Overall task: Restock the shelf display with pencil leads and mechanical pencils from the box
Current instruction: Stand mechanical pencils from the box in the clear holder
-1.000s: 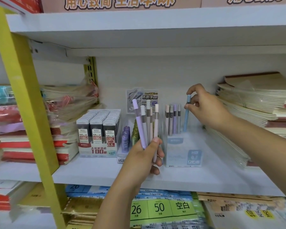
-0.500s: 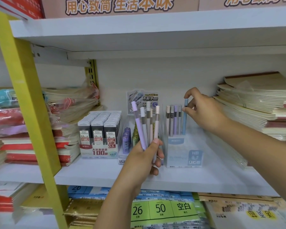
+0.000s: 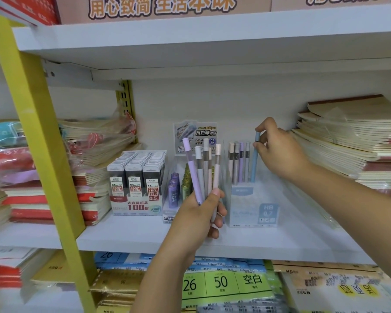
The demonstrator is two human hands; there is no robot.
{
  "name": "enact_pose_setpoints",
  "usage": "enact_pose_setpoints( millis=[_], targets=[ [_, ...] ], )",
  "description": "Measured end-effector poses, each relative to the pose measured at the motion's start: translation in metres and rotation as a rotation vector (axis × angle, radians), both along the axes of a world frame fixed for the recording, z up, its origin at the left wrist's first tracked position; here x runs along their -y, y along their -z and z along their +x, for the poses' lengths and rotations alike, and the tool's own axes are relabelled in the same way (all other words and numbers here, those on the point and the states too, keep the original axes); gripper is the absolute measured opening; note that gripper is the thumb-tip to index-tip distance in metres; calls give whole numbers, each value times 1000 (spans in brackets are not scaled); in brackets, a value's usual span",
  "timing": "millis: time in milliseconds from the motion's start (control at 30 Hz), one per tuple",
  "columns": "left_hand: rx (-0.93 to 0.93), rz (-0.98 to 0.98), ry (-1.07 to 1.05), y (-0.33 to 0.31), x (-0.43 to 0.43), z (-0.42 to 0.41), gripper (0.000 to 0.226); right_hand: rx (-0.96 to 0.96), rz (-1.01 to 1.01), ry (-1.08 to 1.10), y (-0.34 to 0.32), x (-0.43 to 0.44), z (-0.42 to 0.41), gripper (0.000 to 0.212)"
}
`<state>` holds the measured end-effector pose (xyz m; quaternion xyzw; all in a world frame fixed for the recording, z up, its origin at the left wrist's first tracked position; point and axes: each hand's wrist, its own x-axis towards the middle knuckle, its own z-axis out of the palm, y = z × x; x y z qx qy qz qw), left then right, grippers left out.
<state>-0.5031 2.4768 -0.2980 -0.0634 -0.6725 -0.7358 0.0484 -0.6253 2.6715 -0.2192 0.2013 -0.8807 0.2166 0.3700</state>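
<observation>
My left hand [image 3: 201, 213] grips a fan of several pastel mechanical pencils [image 3: 203, 168], held upright in front of the shelf. My right hand [image 3: 278, 150] pinches the top of a blue mechanical pencil [image 3: 254, 161] whose lower end stands inside the clear display holder [image 3: 253, 206] marked HB 0.7. Several grey, beige and purple pencils [image 3: 238, 161] stand in that holder to the left of the blue one. A display box of 0.5 HB lead cases [image 3: 137, 184] sits at the left, and a clear tray of purple and gold lead tubes [image 3: 178, 190] stands behind my left hand.
The white shelf board [image 3: 133, 238] carries stacks of notebooks at the left [image 3: 93, 172] and right [image 3: 352, 145]. A yellow upright post [image 3: 43, 141] crosses the left side. Another shelf hangs close overhead. Packs of paper [image 3: 224, 283] lie on the level below.
My right hand has lowered the blue pencil into the holder beside the standing pencils. My left hand has kept its bundle nearly still.
</observation>
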Motion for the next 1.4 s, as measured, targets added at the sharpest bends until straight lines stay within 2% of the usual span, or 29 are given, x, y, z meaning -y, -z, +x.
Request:
enact_pose_setpoints(
  millis=[367, 500, 567, 633, 667, 767, 867, 1000, 1067, 1167, 1233, 1267, 1400],
  targets=[
    [-1, -21, 47, 1, -2, 0, 23, -3, 83, 100, 2, -3, 1, 21],
    [1, -12, 44, 0, -1, 2, 23, 151, 21, 129, -6, -2, 1, 20],
    [-7, -5, 44, -2, -1, 3, 23, 102, -19, 110, -13, 0, 9, 22],
    [-8, 9, 47, -2, 0, 4, 23, 7, -97, 8, -17, 6, 28, 19],
    [-10, 18, 49, -3, 0, 4, 23, 31, -161, -92, -18, 10, 40, 16],
    [-16, 44, 53, -3, -2, 5, 22, 369, -338, -426, -12, 26, 73, 9],
    [-28, 46, 63, -4, -4, 6, 20, 477, -444, -505, -7, 33, 83, 22],
    [-32, 14, 91, -4, -5, 6, 22, 567, -555, -522, -5, 36, 83, 28],
    [-24, 19, 101, -3, -5, 6, 24, 531, -641, -518, -9, 35, 81, 29],
    [-14, 36, 68, -2, -3, 5, 25, 228, -778, -423, -25, 21, 74, 30],
    [-11, 31, 39, -1, -1, 4, 25, 82, -697, -345, -31, 12, 66, 35],
    [-5, 28, 34, -1, -1, 4, 25, 68, -631, -316, -31, 11, 62, 36],
    [10, 17, 43, -2, 1, 4, 26, 151, -413, -276, -16, 14, 47, 33]
  ],
)
